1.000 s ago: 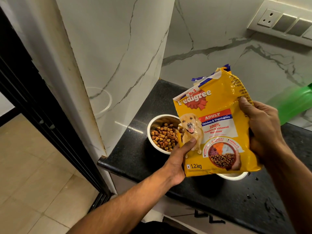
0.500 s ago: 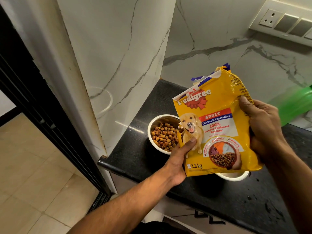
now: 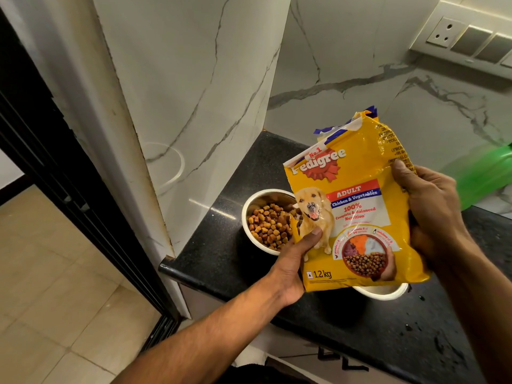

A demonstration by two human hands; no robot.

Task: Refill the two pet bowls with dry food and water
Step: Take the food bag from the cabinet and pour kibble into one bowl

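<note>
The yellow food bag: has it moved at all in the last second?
No. The yellow food bag sits the same against the kibble bowl behind it, gripped by the left hand and right hand.

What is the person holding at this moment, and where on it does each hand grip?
The yellow dog food bag: left hand grips its lower left edge, right hand its right side.

Blk counter (image 3: 221, 261) w/ 2 bowls (image 3: 250, 209)
</note>
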